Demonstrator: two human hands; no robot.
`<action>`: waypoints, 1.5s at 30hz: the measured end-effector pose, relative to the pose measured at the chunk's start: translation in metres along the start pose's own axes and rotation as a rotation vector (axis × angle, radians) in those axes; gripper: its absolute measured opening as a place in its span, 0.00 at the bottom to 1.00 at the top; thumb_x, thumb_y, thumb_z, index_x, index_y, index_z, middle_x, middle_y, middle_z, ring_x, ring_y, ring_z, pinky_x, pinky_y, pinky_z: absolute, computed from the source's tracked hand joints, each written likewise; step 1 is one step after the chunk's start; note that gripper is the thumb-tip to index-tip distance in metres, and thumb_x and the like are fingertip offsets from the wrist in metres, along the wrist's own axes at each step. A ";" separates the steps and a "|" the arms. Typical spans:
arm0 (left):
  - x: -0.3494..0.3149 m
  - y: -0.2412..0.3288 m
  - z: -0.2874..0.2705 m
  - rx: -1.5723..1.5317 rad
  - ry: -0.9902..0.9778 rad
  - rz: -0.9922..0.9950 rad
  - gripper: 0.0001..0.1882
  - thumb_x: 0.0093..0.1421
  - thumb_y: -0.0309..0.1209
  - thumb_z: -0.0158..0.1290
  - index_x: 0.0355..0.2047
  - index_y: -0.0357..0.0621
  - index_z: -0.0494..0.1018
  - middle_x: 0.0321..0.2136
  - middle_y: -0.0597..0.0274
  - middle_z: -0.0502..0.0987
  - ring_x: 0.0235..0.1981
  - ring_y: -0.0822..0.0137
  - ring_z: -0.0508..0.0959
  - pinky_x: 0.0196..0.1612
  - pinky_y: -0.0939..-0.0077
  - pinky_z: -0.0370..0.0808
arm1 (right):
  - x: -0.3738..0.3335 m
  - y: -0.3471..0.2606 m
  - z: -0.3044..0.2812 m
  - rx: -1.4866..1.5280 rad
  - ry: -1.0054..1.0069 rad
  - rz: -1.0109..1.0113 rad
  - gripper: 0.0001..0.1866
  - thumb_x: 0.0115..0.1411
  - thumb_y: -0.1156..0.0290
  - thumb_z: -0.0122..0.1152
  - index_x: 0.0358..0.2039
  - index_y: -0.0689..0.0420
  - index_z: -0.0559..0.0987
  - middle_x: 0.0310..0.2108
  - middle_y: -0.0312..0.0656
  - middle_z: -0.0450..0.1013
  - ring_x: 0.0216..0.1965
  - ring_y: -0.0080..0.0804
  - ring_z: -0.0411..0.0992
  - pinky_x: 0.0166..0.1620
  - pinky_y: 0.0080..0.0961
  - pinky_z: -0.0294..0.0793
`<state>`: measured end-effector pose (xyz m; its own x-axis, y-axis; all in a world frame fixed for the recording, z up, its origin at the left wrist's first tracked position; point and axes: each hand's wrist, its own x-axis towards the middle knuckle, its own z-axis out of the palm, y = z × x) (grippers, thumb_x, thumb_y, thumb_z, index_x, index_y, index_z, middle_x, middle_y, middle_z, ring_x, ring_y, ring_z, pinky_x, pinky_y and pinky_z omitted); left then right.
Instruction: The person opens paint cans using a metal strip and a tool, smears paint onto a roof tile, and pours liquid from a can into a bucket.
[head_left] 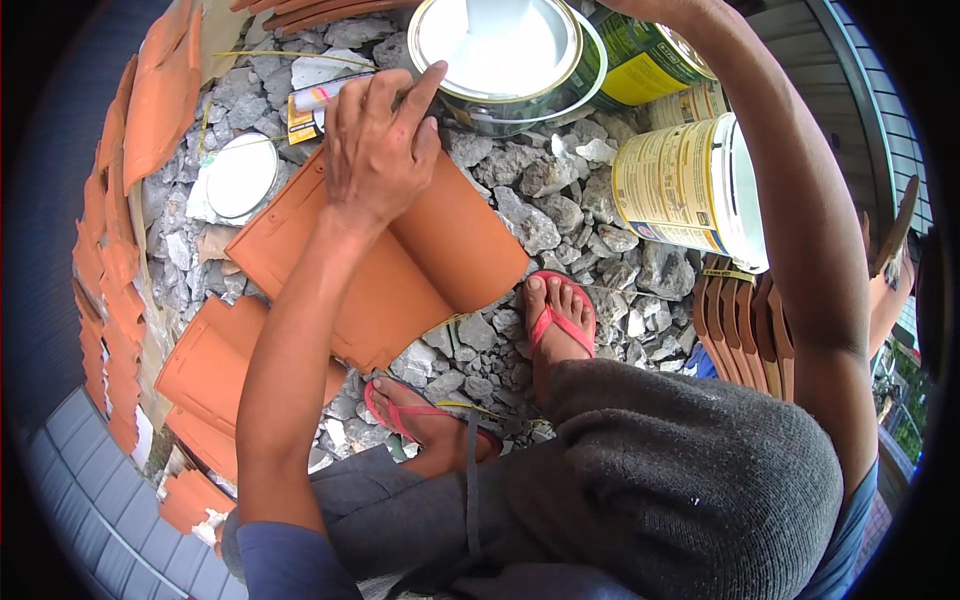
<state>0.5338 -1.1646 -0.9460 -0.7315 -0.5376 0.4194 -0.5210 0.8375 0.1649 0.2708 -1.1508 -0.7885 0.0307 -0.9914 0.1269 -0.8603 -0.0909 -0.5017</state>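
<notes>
Pressing left hand fingers curled onto terracotta roof tile; best held steady below open paint can; right hand out of view.

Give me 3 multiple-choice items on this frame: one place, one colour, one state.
1. Where does the left hand rest?
A. on the orange roof tile
B. on the white lid
C. on a sandal

2. What colour are the sandals?
A. blue
B. red-pink
C. black

3. What state is the large paint can at the top in?
A. sealed with a lid
B. tipped on its side
C. open, white paint showing

Answers:
1 A: the hand lies on the upper edge of the orange roof tile, which sits on the grey rubble.
2 B: both straps and soles show red-pink.
3 C: the can stands upright with no lid and white inside; a white lid lies apart on the stones.
</notes>
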 end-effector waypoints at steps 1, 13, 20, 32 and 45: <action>0.001 -0.002 0.001 -0.006 -0.003 0.001 0.28 0.62 0.32 0.60 0.65 0.57 0.77 0.49 0.59 0.73 0.52 0.56 0.70 0.58 0.58 0.68 | 0.002 -0.005 -0.004 0.024 -0.111 0.167 0.12 0.70 0.66 0.64 0.40 0.61 0.88 0.42 0.52 0.85 0.36 0.35 0.84 0.43 0.39 0.87; -0.097 -0.018 -0.002 -0.016 -0.236 -0.052 0.32 0.64 0.34 0.62 0.68 0.48 0.72 0.56 0.59 0.70 0.54 0.54 0.70 0.62 0.54 0.66 | 0.004 0.039 0.014 0.021 0.062 -0.181 0.12 0.71 0.66 0.63 0.40 0.62 0.89 0.41 0.49 0.83 0.40 0.39 0.81 0.47 0.42 0.82; -0.131 -0.014 -0.003 0.074 -0.371 0.080 0.35 0.68 0.50 0.56 0.73 0.61 0.66 0.62 0.66 0.66 0.59 0.55 0.64 0.65 0.51 0.60 | 0.008 0.023 0.006 -0.055 -0.032 -0.090 0.14 0.71 0.65 0.64 0.36 0.63 0.88 0.37 0.46 0.82 0.37 0.35 0.80 0.43 0.40 0.80; -0.141 -0.012 0.003 0.004 -0.395 -0.057 0.38 0.69 0.53 0.55 0.76 0.60 0.62 0.56 0.60 0.67 0.55 0.51 0.64 0.63 0.51 0.62 | 0.006 0.041 0.012 0.037 0.036 -0.163 0.13 0.72 0.66 0.62 0.41 0.61 0.88 0.46 0.47 0.82 0.42 0.38 0.81 0.50 0.38 0.83; -0.144 0.017 0.006 -0.103 -0.330 -0.125 0.42 0.68 0.46 0.57 0.78 0.46 0.56 0.56 0.52 0.65 0.54 0.49 0.65 0.60 0.49 0.63 | 0.005 0.024 0.023 -0.037 -0.184 0.003 0.14 0.72 0.64 0.63 0.40 0.64 0.87 0.33 0.49 0.85 0.28 0.34 0.82 0.31 0.31 0.84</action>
<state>0.6278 -1.0737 -1.0091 -0.7765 -0.6247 0.0825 -0.5803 0.7600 0.2928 0.2618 -1.1603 -0.8194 0.1179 -0.9924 -0.0349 -0.8783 -0.0878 -0.4699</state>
